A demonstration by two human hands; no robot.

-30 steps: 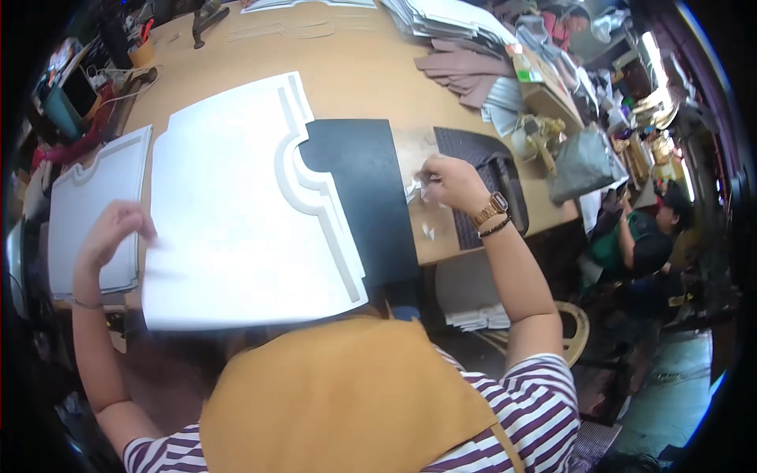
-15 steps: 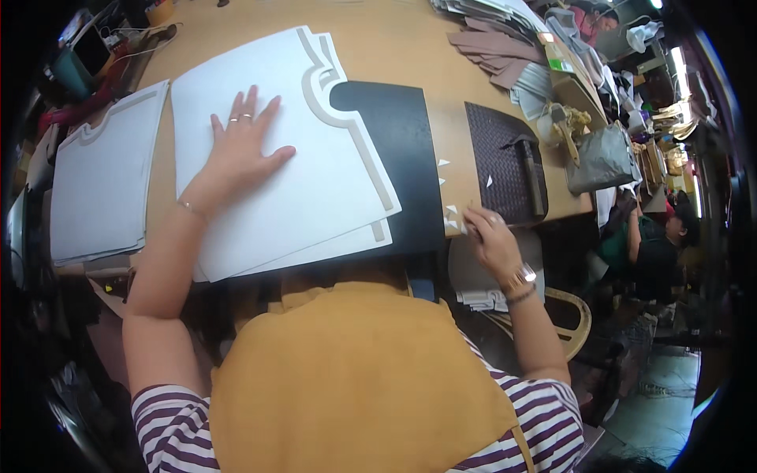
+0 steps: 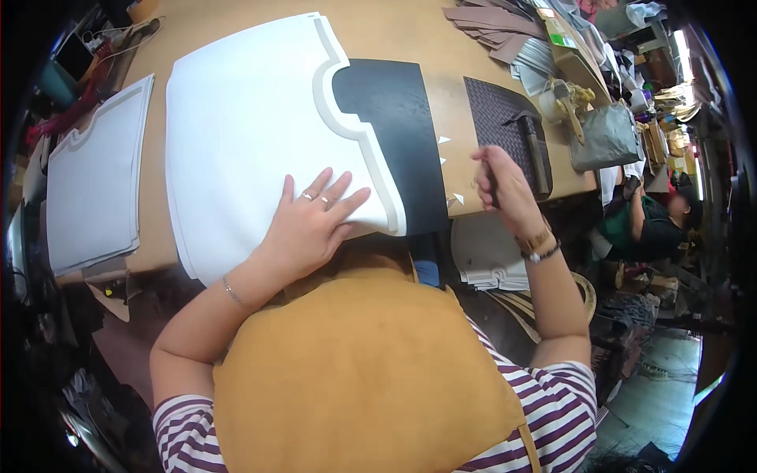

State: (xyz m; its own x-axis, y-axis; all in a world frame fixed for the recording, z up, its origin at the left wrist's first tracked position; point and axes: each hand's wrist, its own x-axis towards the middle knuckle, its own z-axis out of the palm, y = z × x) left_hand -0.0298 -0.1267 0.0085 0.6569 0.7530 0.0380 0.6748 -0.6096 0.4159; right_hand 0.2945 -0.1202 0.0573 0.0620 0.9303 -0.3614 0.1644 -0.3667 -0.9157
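A large white sheet [image 3: 236, 126] with a beige strip along its curved right edge lies on the table, over a black board [image 3: 406, 118]. My left hand [image 3: 311, 221] rests flat on the sheet near its front edge, fingers spread. Above the table's front edge, to the right of the board, my right hand [image 3: 509, 189] is closed around a slim dark tool [image 3: 492, 183]. The fingers hide most of that tool, so its kind is unclear. Small white triangular scraps [image 3: 444, 139] lie between the board and a dark brown woven piece [image 3: 490, 110].
A hammer [image 3: 538, 162] lies on the woven piece. More white sheets [image 3: 98, 181] are stacked at the left. Brown strips [image 3: 493, 31], a brush [image 3: 569, 114] and a grey container [image 3: 605, 142] are at the right. Another person [image 3: 650, 225] is at the far right.
My left hand has slid toward me and to the right, down the sheet. The white sheets' right edges now line up more closely. My right hand has risen and turned, showing the dark tool.
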